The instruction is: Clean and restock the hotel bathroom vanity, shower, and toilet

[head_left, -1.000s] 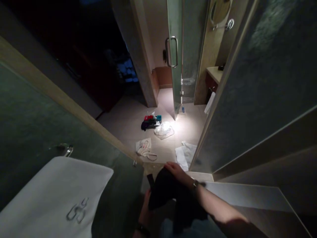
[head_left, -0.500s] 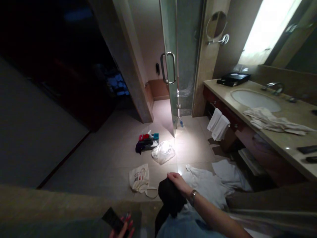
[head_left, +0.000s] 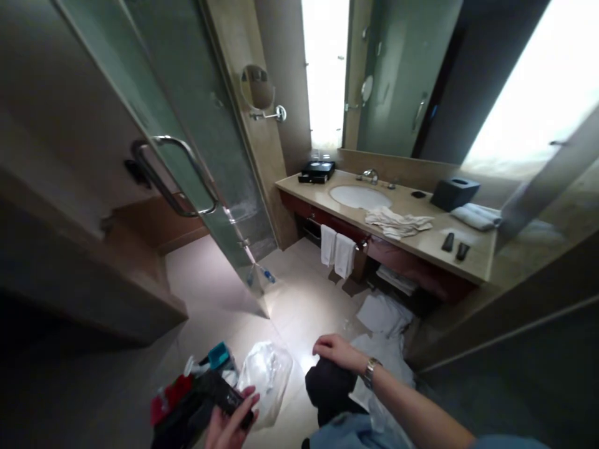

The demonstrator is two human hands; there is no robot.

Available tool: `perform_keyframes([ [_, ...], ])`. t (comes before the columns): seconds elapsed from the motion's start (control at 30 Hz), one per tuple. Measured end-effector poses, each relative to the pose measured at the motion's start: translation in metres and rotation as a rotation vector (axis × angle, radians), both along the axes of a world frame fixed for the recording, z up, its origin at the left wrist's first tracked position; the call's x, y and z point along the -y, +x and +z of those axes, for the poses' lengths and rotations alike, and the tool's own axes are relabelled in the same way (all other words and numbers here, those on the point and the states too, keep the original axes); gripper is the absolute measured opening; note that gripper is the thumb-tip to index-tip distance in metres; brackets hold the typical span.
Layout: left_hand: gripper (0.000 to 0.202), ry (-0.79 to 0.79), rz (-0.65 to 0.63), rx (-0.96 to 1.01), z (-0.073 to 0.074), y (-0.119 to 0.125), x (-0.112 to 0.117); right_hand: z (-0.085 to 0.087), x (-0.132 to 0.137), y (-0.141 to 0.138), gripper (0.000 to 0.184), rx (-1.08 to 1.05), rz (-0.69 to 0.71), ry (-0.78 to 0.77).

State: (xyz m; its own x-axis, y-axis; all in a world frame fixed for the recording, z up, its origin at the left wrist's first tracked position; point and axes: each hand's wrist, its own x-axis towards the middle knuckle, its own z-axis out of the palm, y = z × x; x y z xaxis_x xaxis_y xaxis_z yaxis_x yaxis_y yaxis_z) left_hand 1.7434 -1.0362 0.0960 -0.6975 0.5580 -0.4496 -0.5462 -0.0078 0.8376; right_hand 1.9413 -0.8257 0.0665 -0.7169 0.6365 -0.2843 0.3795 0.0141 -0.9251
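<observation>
Within the left hand, whose fingers curl round and clasp it, lies a dark tube, slanting away to that hand's left. A red container sits to the left of the hand, a teal container just beyond it, and a clear plastic bag on the floor to its right. The right hand, fingers bent, rests on dark fabric; whether it grips this I cannot tell. White cloths lie on the floor beyond and right of the right hand; farther off, a crumpled cream cloth lies beside the sink.
</observation>
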Motion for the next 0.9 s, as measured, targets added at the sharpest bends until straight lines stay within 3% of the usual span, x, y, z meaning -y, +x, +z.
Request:
perform_keyframes([
  [0.1, 0.039, -0.010, -0.133, 0.072, 0.034, -0.044, -0.076, 0.012, -0.046, 0.034, 0.029, -0.023, -0.262, 0.027],
  [0.2, 0.034, -0.021, -0.208, 0.084, 0.054, -0.072, -0.155, 0.021, -0.088, 0.065, 0.042, -0.044, -0.475, 0.019],
  [0.3, 0.027, -0.004, -0.302, 0.071, 0.064, -0.085, -0.244, 0.019, -0.137, 0.081, 0.053, -0.081, -0.626, 0.028],
  [0.4, 0.026, 0.046, -0.472, 0.086, 0.066, -0.087, -0.356, 0.002, -0.195, 0.080, 0.058, -0.119, -0.731, -0.004],
  [0.53, 0.049, 0.149, -0.674, -0.018, 0.081, -0.067, -0.541, -0.021, -0.275, 0.069, 0.063, -0.115, -0.824, -0.038],
  [0.63, 0.050, 0.366, -0.724, -0.146, 0.107, -0.033, -0.676, -0.020, -0.315, 0.068, 0.064, -0.059, -0.881, -0.037],
  [0.7, 0.043, 0.433, -0.762, -0.154, 0.124, -0.007, -0.754, -0.015, -0.330, 0.073, 0.064, -0.038, -0.929, -0.040],
  [0.8, 0.031, 0.485, -0.835, -0.133, 0.141, 0.027, -0.847, -0.013, -0.339, 0.086, 0.062, 0.003, -1.032, -0.052],
  [0.9, 0.028, 0.508, -0.903, -0.127, 0.145, 0.055, -0.911, -0.023, -0.338, 0.096, 0.060, 0.028, -1.169, -0.055],
])
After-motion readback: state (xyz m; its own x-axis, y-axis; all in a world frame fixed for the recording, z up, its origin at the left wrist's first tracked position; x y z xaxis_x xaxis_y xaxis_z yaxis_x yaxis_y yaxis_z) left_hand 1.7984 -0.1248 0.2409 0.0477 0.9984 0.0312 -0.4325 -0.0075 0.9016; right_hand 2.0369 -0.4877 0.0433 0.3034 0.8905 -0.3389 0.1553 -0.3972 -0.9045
